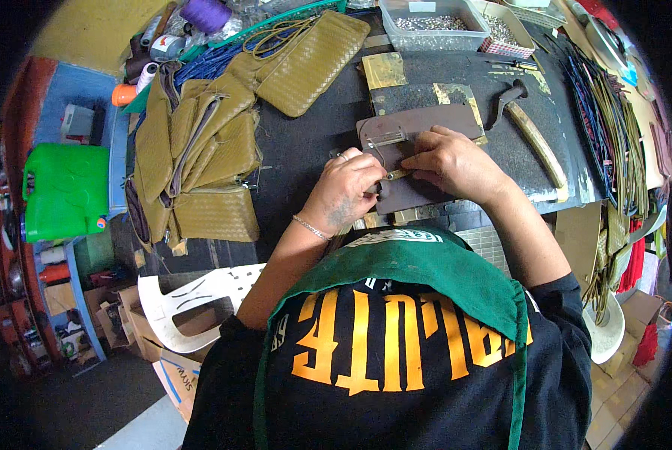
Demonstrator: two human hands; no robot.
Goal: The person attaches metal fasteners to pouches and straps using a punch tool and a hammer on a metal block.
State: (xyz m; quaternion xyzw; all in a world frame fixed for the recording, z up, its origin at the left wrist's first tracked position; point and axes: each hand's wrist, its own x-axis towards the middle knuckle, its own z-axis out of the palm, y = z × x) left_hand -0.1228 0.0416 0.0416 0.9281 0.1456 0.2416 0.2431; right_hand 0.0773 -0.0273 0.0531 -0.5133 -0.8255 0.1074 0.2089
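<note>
At the table's near edge, my left hand [343, 187] has its fingers closed at one end of a narrow olive strap [400, 174]. My right hand [452, 163] pinches the strap's other end, close to the left fingertips. A small dark round piece shows by the left fingers, too small to name. Both hands are over a dark brown flat sheet [444, 118], which has a small clear packet or metal piece [385, 138] on it. To the right of my right hand, a hammer [534, 142] with a worn wooden handle lies on the black table.
Olive woven pouches [212, 150] are heaped at the left, with another pouch [313, 64] farther back. Clear tub [433, 26] and checked box [504, 34] of small metal parts stand at the back. Bundled cords [606, 120] lie at the right; a white chair [201, 300] stands lower left.
</note>
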